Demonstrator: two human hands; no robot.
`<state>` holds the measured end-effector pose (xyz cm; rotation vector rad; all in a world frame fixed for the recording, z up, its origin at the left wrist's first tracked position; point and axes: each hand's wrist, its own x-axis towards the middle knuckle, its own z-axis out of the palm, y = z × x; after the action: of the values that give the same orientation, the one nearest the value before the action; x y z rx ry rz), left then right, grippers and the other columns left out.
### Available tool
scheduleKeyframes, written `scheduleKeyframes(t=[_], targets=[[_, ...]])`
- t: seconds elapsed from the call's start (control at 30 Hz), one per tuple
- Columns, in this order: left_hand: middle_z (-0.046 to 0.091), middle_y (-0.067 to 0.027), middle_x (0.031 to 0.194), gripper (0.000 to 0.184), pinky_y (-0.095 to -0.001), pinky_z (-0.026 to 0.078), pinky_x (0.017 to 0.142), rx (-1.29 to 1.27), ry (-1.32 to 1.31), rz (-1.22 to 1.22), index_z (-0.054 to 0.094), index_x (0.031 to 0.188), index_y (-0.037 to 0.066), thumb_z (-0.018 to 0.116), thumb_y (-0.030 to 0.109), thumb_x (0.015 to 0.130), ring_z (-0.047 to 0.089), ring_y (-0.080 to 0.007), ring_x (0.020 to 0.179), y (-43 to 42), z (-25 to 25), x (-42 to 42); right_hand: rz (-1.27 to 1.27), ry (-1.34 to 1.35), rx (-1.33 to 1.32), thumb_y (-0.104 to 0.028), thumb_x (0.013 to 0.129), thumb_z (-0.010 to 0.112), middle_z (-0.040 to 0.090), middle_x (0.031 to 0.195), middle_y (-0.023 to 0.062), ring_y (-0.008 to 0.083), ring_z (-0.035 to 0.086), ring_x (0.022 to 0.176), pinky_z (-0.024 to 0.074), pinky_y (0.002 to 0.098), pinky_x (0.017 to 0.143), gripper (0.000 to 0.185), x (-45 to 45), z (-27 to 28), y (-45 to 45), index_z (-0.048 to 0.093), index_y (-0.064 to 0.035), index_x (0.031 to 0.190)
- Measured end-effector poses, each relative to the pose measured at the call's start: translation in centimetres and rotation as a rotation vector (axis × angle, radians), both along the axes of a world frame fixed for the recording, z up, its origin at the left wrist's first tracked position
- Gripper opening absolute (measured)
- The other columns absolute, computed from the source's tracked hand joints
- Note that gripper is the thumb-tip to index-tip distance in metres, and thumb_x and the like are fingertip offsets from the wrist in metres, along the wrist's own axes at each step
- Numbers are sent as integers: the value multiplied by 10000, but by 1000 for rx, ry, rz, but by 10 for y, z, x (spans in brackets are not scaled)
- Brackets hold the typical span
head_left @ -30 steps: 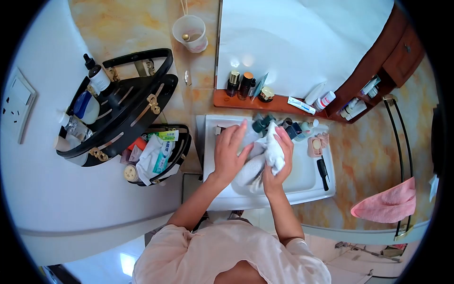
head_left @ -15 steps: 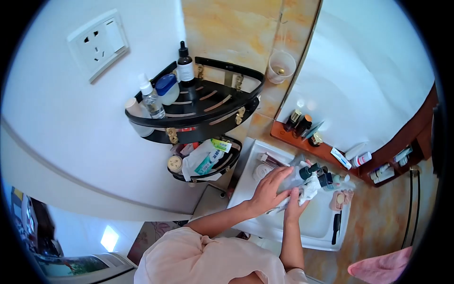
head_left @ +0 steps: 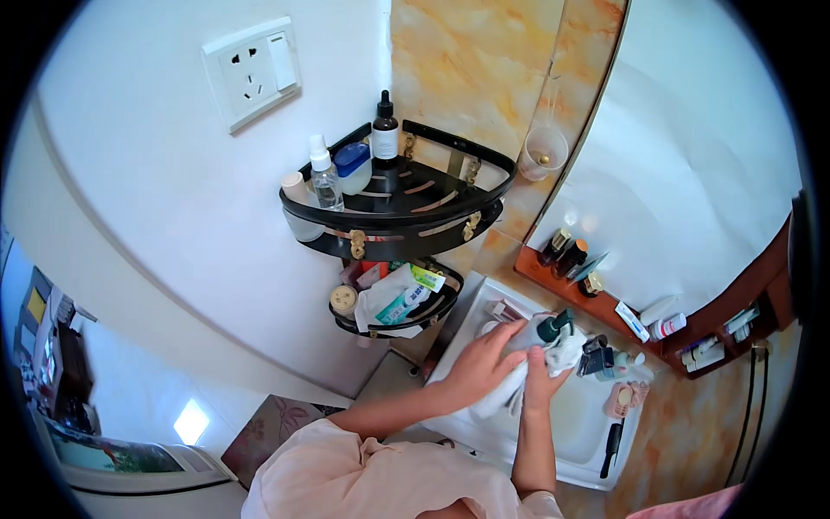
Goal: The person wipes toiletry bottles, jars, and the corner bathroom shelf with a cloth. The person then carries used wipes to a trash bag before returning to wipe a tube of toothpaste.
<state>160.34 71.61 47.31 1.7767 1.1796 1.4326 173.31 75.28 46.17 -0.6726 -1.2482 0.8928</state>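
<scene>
Above the washbasin, my left hand (head_left: 486, 368) is wrapped round a pale pump bottle (head_left: 526, 336) with a dark green pump head, which tilts toward the upper right. A white cloth (head_left: 566, 349) is bunched against the bottle, gripped by my right hand (head_left: 543, 382). Part of the cloth hangs down between my two hands. My fingers hide much of the bottle's body. Just right of the cloth, dark and clear bottles (head_left: 596, 356) stand along the basin's back rim.
The white basin (head_left: 566, 432) has a black comb (head_left: 611, 450) and a pink soap dish (head_left: 620, 400) on its right rim. At left, a black corner shelf (head_left: 389, 208) carries bottles, with a lower shelf (head_left: 406, 329) beneath. A brown ledge (head_left: 553, 281) under the mirror holds small bottles.
The view has turned, so the shelves and basin sit farther right and lower. The bottle stays in my left hand and the cloth in my right; more cloth now hangs below my hands.
</scene>
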Motion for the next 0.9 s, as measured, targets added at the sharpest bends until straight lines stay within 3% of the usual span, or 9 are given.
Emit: scheduleKeyframes(t=[0.1,0.2,0.27,0.37,0.53,0.6,0.73,0.83,0.9], targets=[[484,-216,1245,486,-390,374,977,143,-135,38,345,1329,-9,528,193,926,496,-346,1140,-4,2,9,-99,-71,165,-229,792,703,581,1050,123,218,546,963,415,335,895,458,-14,9,-2,509,27,1119],[459,-187,1281,554,-341,338,1008,-8,-324,-145,317,1336,-21,589,163,890,458,-251,1199,-10,8,0,-114,-56,231,-263,835,662,613,943,144,238,563,885,438,351,832,333,-20,20,1,558,31,952],[478,-133,1250,595,-312,332,1011,-87,-435,-225,326,1331,-10,647,125,848,444,-178,1195,-14,10,-8,-83,-118,292,-358,856,637,592,942,122,222,560,872,437,343,810,401,-19,17,2,561,25,947],[485,-94,1231,619,-304,330,1015,-167,-640,-317,336,1329,14,679,94,820,447,-162,1187,-33,25,-27,-44,-157,386,-428,847,643,589,897,117,236,571,819,451,352,767,457,-19,18,3,556,13,928],[573,-106,1175,695,-341,427,951,229,-398,-91,458,1213,34,836,89,633,535,-177,1108,-41,119,-93,73,-120,316,-332,839,651,590,906,121,241,571,847,456,360,780,373,-7,3,3,552,9,953],[585,-86,1145,667,-301,448,919,274,-264,193,469,1204,23,825,56,641,562,-164,1061,-36,165,-107,84,-78,282,-277,839,637,588,911,119,239,567,863,454,360,790,321,-2,-8,3,552,9,957],[591,-97,1101,553,-286,478,831,369,37,457,439,1174,-7,759,125,743,582,-159,989,1,222,-136,107,-3,222,-193,805,661,601,927,124,234,561,891,448,360,832,275,9,-26,3,557,9,961],[632,-170,1022,640,-343,477,832,318,472,741,478,1151,-26,799,239,665,614,-291,965,39,235,-164,109,20,186,-160,789,678,607,935,125,230,561,901,444,361,855,268,17,-39,4,558,5,963],[636,-192,1016,641,-364,471,843,227,551,704,525,1120,-31,810,270,632,603,-329,974,66,232,-185,83,-6,194,-189,809,660,599,917,116,227,562,889,437,355,850,244,18,-37,4,565,1,928]])
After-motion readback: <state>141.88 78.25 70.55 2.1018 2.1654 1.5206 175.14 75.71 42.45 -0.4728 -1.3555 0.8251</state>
